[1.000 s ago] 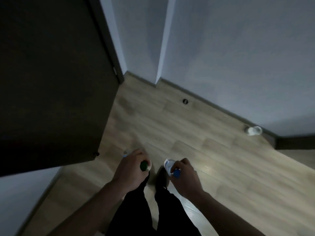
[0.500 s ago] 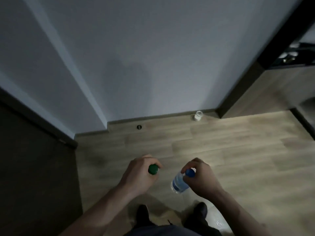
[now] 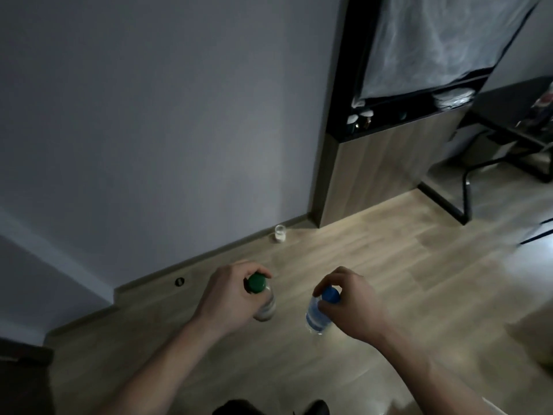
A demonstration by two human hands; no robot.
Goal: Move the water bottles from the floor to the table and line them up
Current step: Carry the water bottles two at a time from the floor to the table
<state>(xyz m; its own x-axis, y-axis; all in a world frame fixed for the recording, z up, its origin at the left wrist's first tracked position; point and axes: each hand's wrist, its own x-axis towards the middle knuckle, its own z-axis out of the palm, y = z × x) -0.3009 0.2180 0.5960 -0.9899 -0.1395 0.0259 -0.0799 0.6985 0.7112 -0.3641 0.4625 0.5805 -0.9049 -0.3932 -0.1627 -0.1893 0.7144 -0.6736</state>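
Observation:
My left hand (image 3: 227, 298) grips the neck of a clear water bottle with a green cap (image 3: 256, 283), which hangs above the wooden floor. My right hand (image 3: 350, 307) pinches the neck of a second clear bottle with a blue cap (image 3: 330, 294) and a blue label; its body tilts down to the left. Both bottles are carried in the air in front of me. A dark table (image 3: 508, 103) shows at the far right, partly cut off by the frame edge.
A small white cup (image 3: 280, 233) stands on the floor by the baseboard. A round floor stop (image 3: 179, 281) sits near the wall. A wood-fronted cabinet (image 3: 380, 172) with a dark shelf of small items stands ahead right. Black chair legs (image 3: 466, 193) are beyond it.
The view has swung right from the dark door to the cabinet and table. Both hands keep their bottles and have moved a little apart.

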